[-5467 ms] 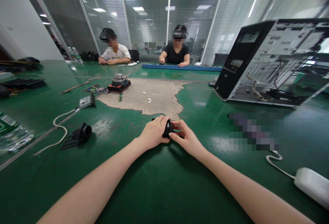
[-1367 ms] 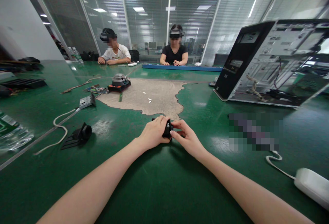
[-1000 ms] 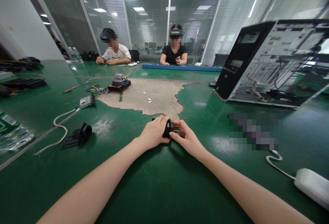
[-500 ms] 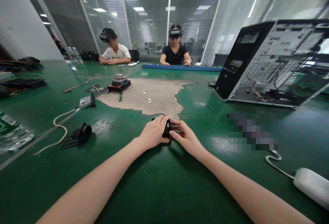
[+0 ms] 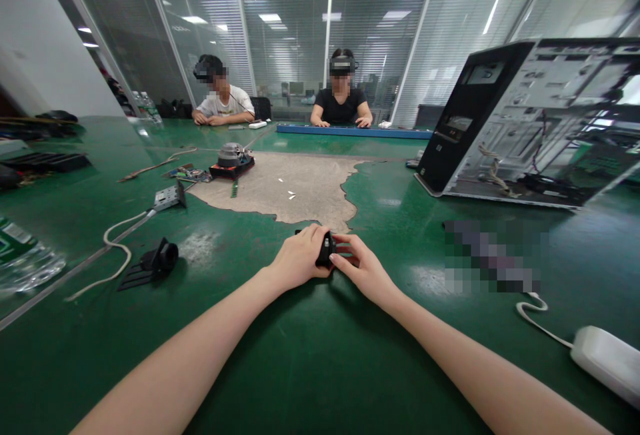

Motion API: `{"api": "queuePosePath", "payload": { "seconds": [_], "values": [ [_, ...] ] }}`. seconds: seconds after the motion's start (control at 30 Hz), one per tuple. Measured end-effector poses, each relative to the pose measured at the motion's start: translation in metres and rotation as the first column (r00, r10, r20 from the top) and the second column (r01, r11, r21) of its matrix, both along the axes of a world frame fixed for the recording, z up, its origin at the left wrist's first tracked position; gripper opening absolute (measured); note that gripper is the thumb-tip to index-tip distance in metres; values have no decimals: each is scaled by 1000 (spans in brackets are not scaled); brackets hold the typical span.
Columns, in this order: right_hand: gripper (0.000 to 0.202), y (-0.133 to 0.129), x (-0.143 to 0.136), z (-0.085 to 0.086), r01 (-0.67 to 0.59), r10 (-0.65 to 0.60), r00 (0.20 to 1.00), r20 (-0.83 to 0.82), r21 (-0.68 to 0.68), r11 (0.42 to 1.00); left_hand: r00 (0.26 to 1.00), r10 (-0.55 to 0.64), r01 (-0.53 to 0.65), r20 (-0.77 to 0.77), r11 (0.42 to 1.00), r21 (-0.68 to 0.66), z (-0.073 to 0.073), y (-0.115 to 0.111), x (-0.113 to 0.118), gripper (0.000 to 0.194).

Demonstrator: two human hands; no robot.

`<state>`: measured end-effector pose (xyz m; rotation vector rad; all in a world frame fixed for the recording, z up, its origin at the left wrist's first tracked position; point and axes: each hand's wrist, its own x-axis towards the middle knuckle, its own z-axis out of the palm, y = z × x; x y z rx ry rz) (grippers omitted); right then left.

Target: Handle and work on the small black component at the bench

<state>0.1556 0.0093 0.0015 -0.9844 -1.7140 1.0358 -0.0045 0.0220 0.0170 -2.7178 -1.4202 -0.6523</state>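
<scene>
A small black part [image 5: 326, 248] with a light metallic spot on its face is held between my two hands, mostly covered by fingers; its kind cannot be made out. My left hand [image 5: 303, 253] wraps over it from the left, fingers closed around it. From the right, my right hand [image 5: 365, 263] pinches its edge with thumb and fingertips. Both hands are just above or on the green table [image 5: 310, 355], near the tip of a bare, peeled patch [image 5: 300, 182]. To the left lies a black plastic piece [image 5: 155, 262] with a round end and slats.
An open computer case [image 5: 450, 128] stands at the right. Nearer lie a blurred-out dark object [image 5: 493, 255] and a white adapter [image 5: 605, 358] on a cord. At left are a bottle [image 5: 25, 255], a metal bracket [image 5: 169, 196] and a heatsink fan [image 5: 231, 155]. Two people sit opposite.
My hands and the black part stay where they were. Across the table, one person's head has shifted very slightly.
</scene>
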Motion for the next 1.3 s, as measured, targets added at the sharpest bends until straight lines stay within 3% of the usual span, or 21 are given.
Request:
{"api": "queuePosePath", "payload": {
  "seconds": [0.3,0.57,0.87,1.1,1.3],
  "values": [
    [18,-2,0,2,-28,31,999,-43,75,997,1000,3,-3,4,1000,6,-1,0,0,63],
    [32,0,1,0,-13,13,1000,-22,-10,1000,1000,0,0,-5,1000,17,-1,1,0,63],
    [20,-2,0,1,-21,23,999,-41,62,998,1000,5,-5,-5,1000,11,0,0,0,62],
    [34,1,1,-2,-18,18,1000,-23,-9,1000,1000,11,-11,5,1000,-10,0,0,1,63],
    [26,-3,0,2,-39,42,999,-34,63,997,1000,5,-5,3,1000,-21,1,-1,0,66]
  ]
}}
